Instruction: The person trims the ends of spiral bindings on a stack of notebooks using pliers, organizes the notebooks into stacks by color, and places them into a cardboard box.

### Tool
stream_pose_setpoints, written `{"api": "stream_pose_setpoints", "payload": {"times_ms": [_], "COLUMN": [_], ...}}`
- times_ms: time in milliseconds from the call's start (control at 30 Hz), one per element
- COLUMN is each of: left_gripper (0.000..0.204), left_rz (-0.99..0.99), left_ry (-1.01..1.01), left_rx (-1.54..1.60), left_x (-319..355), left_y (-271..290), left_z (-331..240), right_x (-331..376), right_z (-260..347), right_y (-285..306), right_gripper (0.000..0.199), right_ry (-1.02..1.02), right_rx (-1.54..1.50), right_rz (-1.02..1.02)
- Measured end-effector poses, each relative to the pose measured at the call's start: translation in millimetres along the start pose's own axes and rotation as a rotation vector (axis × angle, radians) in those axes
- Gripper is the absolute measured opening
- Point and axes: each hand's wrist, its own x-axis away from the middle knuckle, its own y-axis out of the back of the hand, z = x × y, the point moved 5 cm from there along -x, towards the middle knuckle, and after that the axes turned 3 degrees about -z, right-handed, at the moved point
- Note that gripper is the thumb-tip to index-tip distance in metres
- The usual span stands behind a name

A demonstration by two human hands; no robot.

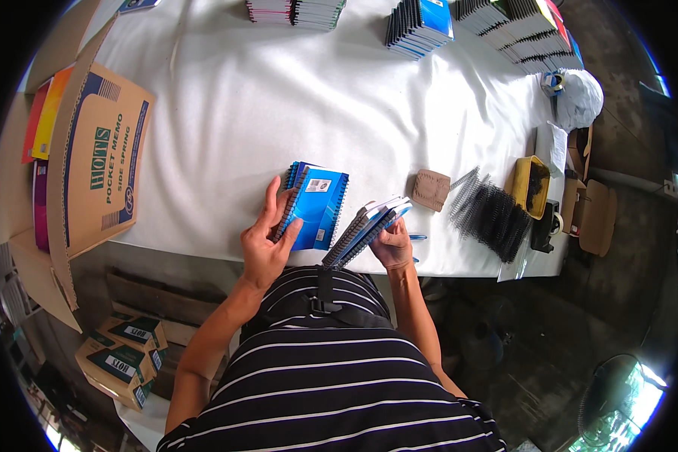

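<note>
At the far left a big cardboard box stands with its flaps open, red, yellow and purple covers showing at its side; below it, lower than the tabletop, sit small brown cartons; next comes the table, spread with a shiny white cloth. Near its front edge I see the person's left hand gripping a blue stack of notebooks by its left edge, thumb pressed on the top cover, index finger stretched out; I cannot tell whether that stack rests on the cloth. Beyond it, at the back, stands a pile with pink and dark bindings; just right of the blue stack, a tilted bunch of notebooks is pinched between thumb and fingers of the right hand, bindings turned toward the person's waist; a blue pen lies beside that hand. Farther right come another blue pile at the back, a brown block, a heap of black coils, a yellow tray and a tape dispenser; last, a whitish plastic bag.
</note>
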Motion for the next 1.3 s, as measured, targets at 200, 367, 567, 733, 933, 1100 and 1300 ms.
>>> {"api": "stream_pose_setpoints", "payload": {"times_ms": [200,367,567,733,933,1100,1300], "left_gripper": [0.068,0.068,0.069,0.071,0.071,0.068,0.070], "left_rz": [0.099,0.100,0.143,0.151,0.160,0.229,0.528], "left_ry": [0.069,0.060,0.032,0.054,0.038,0.085,0.204], "left_rx": [0.208,0.274,0.289,0.303,0.294,0.297,0.142], "left_x": [4.8,6.5,10.8,13.6,12.0,-7.3,-32.2], "left_y": [-9.0,-14.6,-20.4,-26.6,-33.7,-31.8,-41.6], "left_z": [-23.7,-25.2,-26.1,-22.8,-26.3,-35.0,-43.0], "right_x": [-1.4,1.4,6.8,9.9,13.4,18.6,20.8], "right_z": [-1.2,0.9,4.6,8.9,15.7,38.1,61.6], "right_y": [-7.9,-15.0,-16.6,-21.2,-23.9,-9.7,6.3], "right_gripper": [0.060,0.059,0.056,0.051,0.047,0.050,0.048], "right_ry": [-0.026,-0.027,-0.008,0.020,0.032,0.089,0.116], "right_rx": [-0.058,-0.096,-0.156,-0.149,-0.114,-0.047,0.083], "right_rz": [0.069,0.089,0.120,0.089,0.068,0.027,0.014]}}
